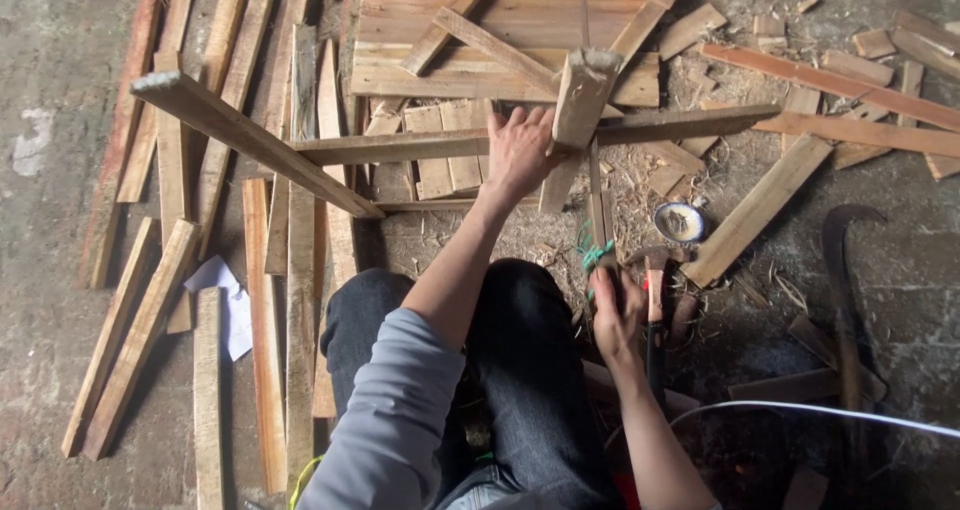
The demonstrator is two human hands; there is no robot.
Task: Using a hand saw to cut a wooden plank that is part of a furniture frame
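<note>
- Head view: left hand (520, 150) clenched round the crossing of a frame of long pale wooden slats (400, 148) — frame held tilted above the floor.
- Short upright wooden block (582, 95) stands at the crossing, just beside the fingers.
- Right hand (617, 315) down by the knee, closed on a dark-handled tool (655, 300); blurred, tool kind unclear.
- Progress, judged: slats already crossed and apparently joined; many loose slats (140, 330) lie unused on the concrete floor (50, 170).
- Small round dish (679, 222) near — contents not legible.

Pale tan wood slats (300, 270), blue-white patterned dish (679, 222), green cord (592, 255), grey sleeve (385, 410), dk-blue jeans (525, 370)
</note>
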